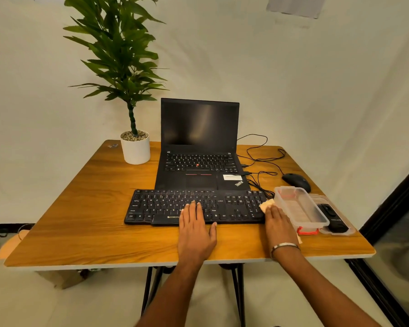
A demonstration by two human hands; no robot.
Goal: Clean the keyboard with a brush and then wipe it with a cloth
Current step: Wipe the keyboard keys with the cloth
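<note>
While the left hand (pixel 195 228) lies flat with straight fingers across the front middle of the keyboard (pixel 194 206), pinning it, the right hand (pixel 279 223) presses a pale cloth (pixel 267 205) down at the keyboard's right end, beside the number keys. The right fingers look fairly straight over the cloth; whether any curl under it I cannot tell.

The cloth looks soft and limp, so it will likely bunch unless spread under a flat palm. Light pressure should do, since the keys give and could catch a loose edge. The keyboard seems light, stiff plastic, apt to slide on the smooth wooden table (pixel 80 220), so holding it by the front edge or centre, as the left hand does, seems sound.

Just right of the cloth sits a clear tub (pixel 300 208); its lid (pixel 338 223) beside it holds a dark object, possibly the brush. Behind stand a laptop (pixel 200 147), a mouse (pixel 296 181) and a potted plant (pixel 135 147).
</note>
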